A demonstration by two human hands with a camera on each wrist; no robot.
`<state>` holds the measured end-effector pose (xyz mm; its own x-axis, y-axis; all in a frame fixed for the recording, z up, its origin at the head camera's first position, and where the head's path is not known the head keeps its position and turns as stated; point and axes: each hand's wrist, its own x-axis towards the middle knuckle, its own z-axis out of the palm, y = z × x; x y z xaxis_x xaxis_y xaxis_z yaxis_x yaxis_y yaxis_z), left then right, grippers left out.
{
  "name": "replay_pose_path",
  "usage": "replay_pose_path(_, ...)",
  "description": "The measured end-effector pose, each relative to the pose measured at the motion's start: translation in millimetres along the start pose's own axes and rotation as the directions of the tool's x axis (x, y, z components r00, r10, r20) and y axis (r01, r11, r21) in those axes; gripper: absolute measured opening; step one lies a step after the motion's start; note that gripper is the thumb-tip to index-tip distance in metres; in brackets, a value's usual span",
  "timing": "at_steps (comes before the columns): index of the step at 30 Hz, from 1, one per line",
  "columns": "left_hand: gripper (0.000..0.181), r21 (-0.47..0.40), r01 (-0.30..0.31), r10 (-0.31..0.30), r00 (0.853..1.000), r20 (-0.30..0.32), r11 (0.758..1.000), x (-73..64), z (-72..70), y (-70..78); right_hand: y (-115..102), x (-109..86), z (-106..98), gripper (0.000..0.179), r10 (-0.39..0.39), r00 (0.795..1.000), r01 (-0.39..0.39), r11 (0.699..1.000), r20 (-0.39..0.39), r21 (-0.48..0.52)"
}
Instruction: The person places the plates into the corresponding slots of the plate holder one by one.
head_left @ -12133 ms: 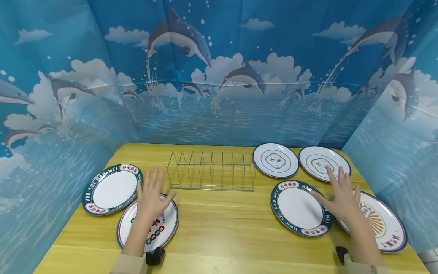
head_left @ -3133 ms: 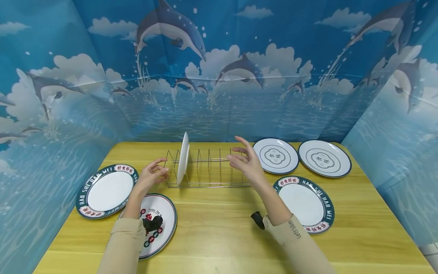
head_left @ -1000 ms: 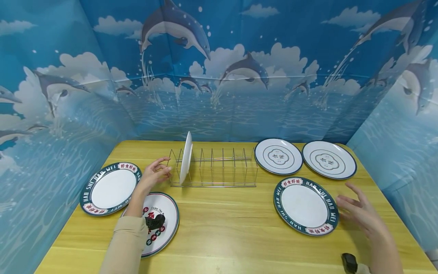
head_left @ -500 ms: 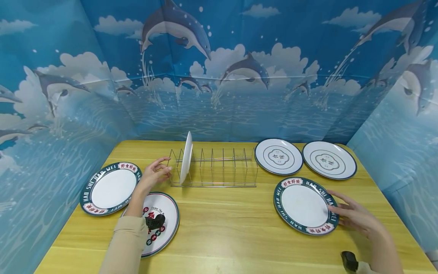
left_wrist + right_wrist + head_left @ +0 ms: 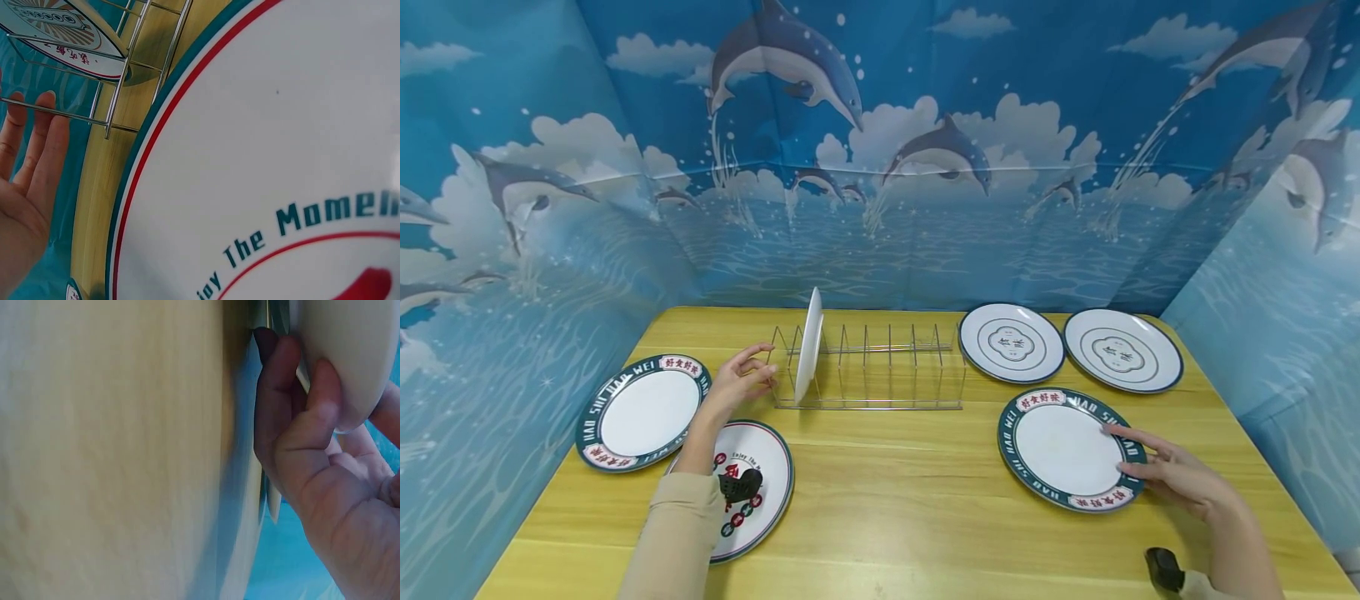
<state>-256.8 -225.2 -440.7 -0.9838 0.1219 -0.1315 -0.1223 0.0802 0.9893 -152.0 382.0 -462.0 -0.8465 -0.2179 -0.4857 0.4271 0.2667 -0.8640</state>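
Note:
A wire dish rack (image 5: 865, 407) stands at the back of the table, a white plate (image 5: 808, 350) upright in its left part. My left hand (image 5: 735, 387) holds the rack's left end; in the left wrist view its fingertips (image 5: 47, 100) lie against an end wire. At right, my right hand (image 5: 1187, 479) grips the right edge of a green-rimmed plate (image 5: 1063, 450), with fingers over the rim. The right wrist view shows the pale underside of this plate (image 5: 350, 350), with curled fingers (image 5: 325, 394) beneath its edge.
Two small blue-rimmed plates (image 5: 1011, 343) lie at the back right. On the left are another green-rimmed plate (image 5: 651, 412) and a printed white plate (image 5: 767, 487), partly under my left forearm. A dolphin-print cloth (image 5: 880, 225) surrounds the wooden table (image 5: 887, 500).
The sun-print plate from the far right now stands in the rack. My right hand has left the rack, come in from the right and taken hold of the green-rimmed plate. The left hand stays put.

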Motion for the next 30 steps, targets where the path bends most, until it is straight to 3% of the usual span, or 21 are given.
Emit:
replay_pose_path(10,0.053,0.01,-0.01,0.01,1.0,-0.001,1.0,0.7,-1.5,-0.8,-0.1,-4.2,-3.1,0.054,-0.147,0.981,0.14,0.988,0.13,0.057)
replay_pose_path(14,0.051,0.016,-0.017,0.017,1.0,-0.001,1.0,1.2,-1.8,-1.6,0.3,-6.5,-3.4,0.058,-0.193,0.974,0.189,0.981,0.117,0.044)
replay_pose_path(17,0.054,0.017,-0.018,0.018,1.0,-0.002,1.0,1.3,-1.7,-2.0,0.7,-7.1,-3.3,0.061,-0.248,0.962,0.238,0.967,0.114,0.088)
replay_pose_path(21,0.053,0.021,-0.019,0.019,1.0,0.002,1.0,1.0,-1.3,-1.9,1.2,-7.8,-0.7,0.063,-0.344,0.93,0.317,0.929,0.132,0.189)
replay_pose_path(25,0.05,0.021,-0.019,0.019,1.0,0.004,1.0,0.0,-0.4,-0.5,-1.4,-9.2,5.2,0.063,-0.427,0.898,0.394,0.886,0.102,0.242)
replay_pose_path(27,0.05,0.019,-0.016,0.016,1.0,0.004,1.0,-0.6,-0.1,0.3,-4.5,-9.8,8.9,0.064,-0.47,0.88,0.44,0.859,0.064,0.26)
replay_pose_path(30,0.049,0.019,-0.013,0.013,1.0,0.003,1.0,-1.3,-0.3,1.0,-11.9,-10.7,13.5,0.064,-0.548,0.836,0.519,0.8,0.016,0.3)
